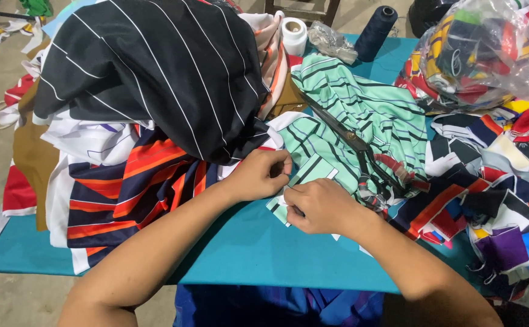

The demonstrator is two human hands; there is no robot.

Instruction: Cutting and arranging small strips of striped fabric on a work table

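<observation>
Pinching a green striped fabric piece with both hands, left hand, right hand

teal table under fabric heaps

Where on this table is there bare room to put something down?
Bare teal table shows along the near edge, between the striped orange and navy cloth and the right hand. A small patch lies beside the dark thread cone. The scraps crowd the right side.
</observation>
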